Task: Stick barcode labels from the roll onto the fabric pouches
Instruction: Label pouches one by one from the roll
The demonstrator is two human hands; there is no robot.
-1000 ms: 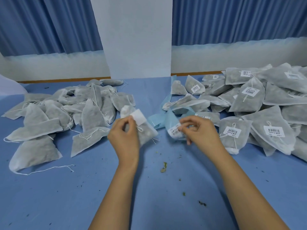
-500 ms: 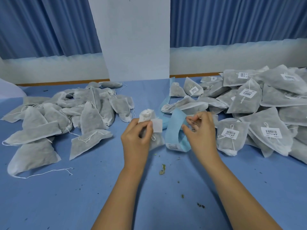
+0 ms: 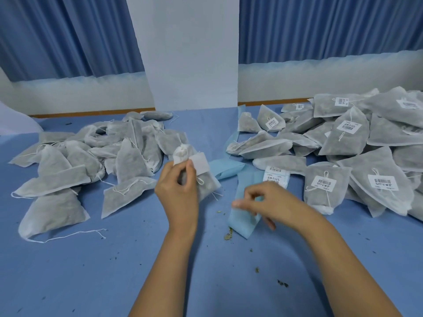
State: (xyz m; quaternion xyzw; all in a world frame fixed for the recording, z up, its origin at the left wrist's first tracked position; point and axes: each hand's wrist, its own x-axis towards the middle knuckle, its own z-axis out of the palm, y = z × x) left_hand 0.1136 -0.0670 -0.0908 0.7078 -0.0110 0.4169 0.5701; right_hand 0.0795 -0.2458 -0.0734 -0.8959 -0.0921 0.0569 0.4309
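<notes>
My left hand (image 3: 177, 191) grips a grey fabric pouch (image 3: 207, 183) upright by its tied neck, just left of centre. A blank-looking white label (image 3: 200, 163) sits at the pouch's top, beside my thumb. My right hand (image 3: 271, 203) is blurred, with fingers curled over the blue label strip (image 3: 242, 217), and seems to pinch it. The strip runs back from under the hand. One printed barcode label (image 3: 275, 177) shows on the strip just beyond my fingers.
A pile of unlabelled pouches (image 3: 91, 156) covers the left of the blue table (image 3: 80, 271). Labelled pouches (image 3: 354, 145) are heaped on the right. Dried herb crumbs (image 3: 228, 235) lie near the strip's end. A white pillar (image 3: 192, 53) stands behind.
My right hand has dropped toward me with the blue strip, which was lifted in a loop and now lies flatter. My left hand still holds the pouch with the label at its top.
</notes>
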